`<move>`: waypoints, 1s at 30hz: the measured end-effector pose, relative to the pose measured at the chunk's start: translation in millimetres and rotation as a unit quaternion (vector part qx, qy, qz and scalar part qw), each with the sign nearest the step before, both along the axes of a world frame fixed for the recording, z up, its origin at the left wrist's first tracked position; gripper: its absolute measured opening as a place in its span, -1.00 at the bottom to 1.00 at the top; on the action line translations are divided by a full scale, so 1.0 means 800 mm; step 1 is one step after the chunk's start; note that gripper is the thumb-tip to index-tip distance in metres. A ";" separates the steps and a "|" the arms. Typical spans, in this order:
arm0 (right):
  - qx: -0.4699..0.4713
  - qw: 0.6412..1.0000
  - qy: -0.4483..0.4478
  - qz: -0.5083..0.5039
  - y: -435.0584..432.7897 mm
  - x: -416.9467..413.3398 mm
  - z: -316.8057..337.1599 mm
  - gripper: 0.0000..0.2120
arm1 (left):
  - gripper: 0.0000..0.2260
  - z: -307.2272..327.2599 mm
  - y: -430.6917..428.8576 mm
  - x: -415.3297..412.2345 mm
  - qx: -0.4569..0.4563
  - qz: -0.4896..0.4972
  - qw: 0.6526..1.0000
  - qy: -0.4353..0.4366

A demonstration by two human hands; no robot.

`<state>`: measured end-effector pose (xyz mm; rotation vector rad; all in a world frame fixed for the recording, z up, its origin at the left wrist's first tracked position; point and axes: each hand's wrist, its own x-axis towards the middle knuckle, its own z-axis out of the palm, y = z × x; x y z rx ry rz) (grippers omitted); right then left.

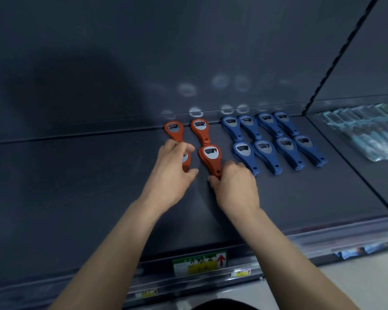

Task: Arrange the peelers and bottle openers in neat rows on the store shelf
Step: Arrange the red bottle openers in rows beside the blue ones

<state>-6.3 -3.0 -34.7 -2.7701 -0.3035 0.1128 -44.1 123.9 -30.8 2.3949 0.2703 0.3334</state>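
Two hands: a person's bare arms reach onto a dark store shelf (76,175) and work side by side near its middle.
Left hand: the left hand (173,168) curls over a single red opener (186,163), forefinger above and thumb below, hiding most of it.
Right hand: the right hand (235,186) keeps its fingers tucked narrow and pinches the tail of a red stack (210,158), several openers lying flat with heads toward twelve o'clock.
Back red pair: at twelve o'clock from the hands, two more back red openers (199,129) lie near the rear edge, a gap between them. The right one's tail nearly touches the red stack's head.
Blue piles: at two o'clock from the right hand, eight blue piles (263,151) sit in two rows of four, all on the same slant.
Far right: at three o'clock, past a shelf divider, lie clear packets (363,135), too blurred to tell whether they are peelers.
Front edge: at six o'clock, a green price label (199,262).
Step in hand: seemingly squaring up the front red row to match the blue.
Risk, stack: a push from the tail alone could fan the loose red stack sideways or shove its head into the opener behind.
Risk, neighbours: the right wrist is just beside the nearest blue pile, so a sweep toward three o'clock could knock it askew.
Risk, row: the two front reds may end up on different slants.
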 end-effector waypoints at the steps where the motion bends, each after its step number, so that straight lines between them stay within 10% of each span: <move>1: 0.002 1.000 -0.004 0.004 0.000 -0.002 -0.001 -0.65 | -0.65 0.000 -0.001 0.000 0.002 0.000 1.000 0.001; 30: 0.273 0.957 0.088 -0.039 -0.003 0.041 0.012 -0.67 | -0.33 -0.001 0.001 0.066 0.064 -0.054 0.981 0.177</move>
